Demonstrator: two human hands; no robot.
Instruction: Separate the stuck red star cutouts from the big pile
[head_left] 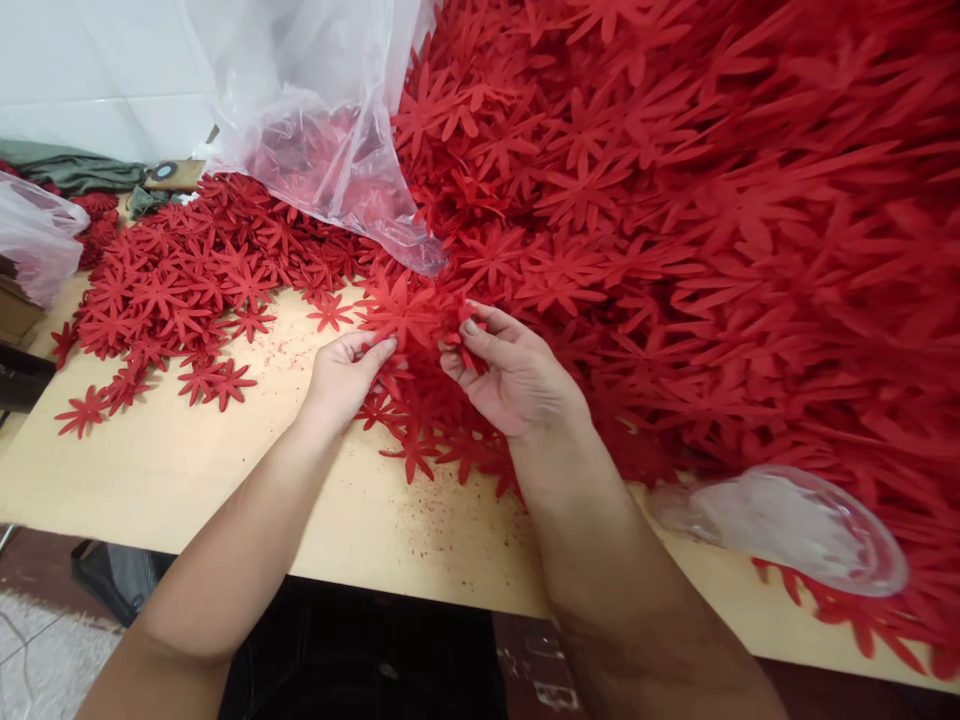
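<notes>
Red flower cutout (401, 312) pinched between left hand (341, 375) and right hand (510, 375); big cutout heap (712, 230) right, plastic bag (330, 130) far.

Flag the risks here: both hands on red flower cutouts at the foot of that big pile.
1. The big pile slopes steeply toward the hands; pulling pieces from its base could send it sliding onto the sorted flowers.
2. The left hand and right hand pinch overlapping flower cutouts; thin petals might tear or several may lift together.
3. Cutouts near the table edge may fall off.
</notes>
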